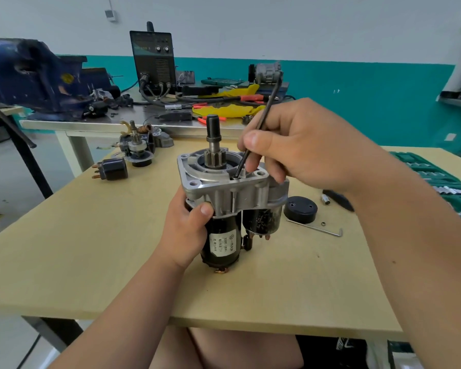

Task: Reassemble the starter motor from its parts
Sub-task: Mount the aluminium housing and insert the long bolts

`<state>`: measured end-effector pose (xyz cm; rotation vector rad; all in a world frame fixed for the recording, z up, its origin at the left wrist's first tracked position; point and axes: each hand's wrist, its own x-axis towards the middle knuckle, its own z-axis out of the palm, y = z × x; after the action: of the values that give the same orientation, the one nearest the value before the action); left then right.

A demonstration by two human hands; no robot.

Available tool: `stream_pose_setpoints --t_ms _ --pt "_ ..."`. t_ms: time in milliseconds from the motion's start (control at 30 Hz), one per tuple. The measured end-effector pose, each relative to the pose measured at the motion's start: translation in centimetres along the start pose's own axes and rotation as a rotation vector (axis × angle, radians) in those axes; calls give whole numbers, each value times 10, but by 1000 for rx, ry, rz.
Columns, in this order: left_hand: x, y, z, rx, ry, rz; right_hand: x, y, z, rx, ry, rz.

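The starter motor (225, 206) stands upright on the wooden table (91, 257), its silver nose housing and pinion shaft on top and its black labelled body below. My left hand (188, 227) is wrapped around the black body just under the housing. My right hand (298, 147) pinches a long black hex key (261, 123), whose tip sits in a bolt head on the housing flange. A black end cap (300, 209) lies on the table to the right of the motor.
A second hex key (314, 228) and a small nut (323, 223) lie right of the motor. A black solenoid part (112, 169) and another gear assembly (139, 147) sit at the far left. Green socket trays (447, 187) line the right edge. A metal bench with a blue vise (37, 75) stands behind.
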<state>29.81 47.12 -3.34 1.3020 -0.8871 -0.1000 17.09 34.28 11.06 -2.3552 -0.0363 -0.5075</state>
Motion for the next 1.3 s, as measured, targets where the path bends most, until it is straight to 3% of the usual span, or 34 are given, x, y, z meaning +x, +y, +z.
stream_pose_setpoints --t_ms 233,400,500,600,667,733,833,900,1000,1100,1167,1233,1300 --pt "-4 0 -1 21 9 -56 1 3 22 -177 251 -74" --pt "-4 -1 1 22 6 -78 0 6 26 -160 294 -86" --pt "-4 -3 0 18 24 -74 -1 22 23 138 404 -77" --pt "-3 -4 0 60 33 -55 -1 59 9 535 595 77" --pt "-3 -4 0 66 50 -50 -6 92 7 275 529 269" --pt "-3 -7 1 56 66 -38 -15 120 16 -153 258 385" --pt "-3 -7 4 39 85 -53 -24 142 31 -537 -103 399" --pt "-3 -5 6 37 81 -53 -22 140 33 -704 -204 376" --pt "-4 -4 5 44 84 -40 -16 125 21 -652 -82 320" --pt "-4 -2 5 50 98 -7 -19 87 12 -109 190 86" --pt "-4 2 5 62 95 23 -23 56 18 61 109 -43" --pt "-5 1 4 36 85 31 -26 41 33 -104 14 -111" --pt "-6 5 4 -3 67 33 -23 37 45 -313 44 -145"
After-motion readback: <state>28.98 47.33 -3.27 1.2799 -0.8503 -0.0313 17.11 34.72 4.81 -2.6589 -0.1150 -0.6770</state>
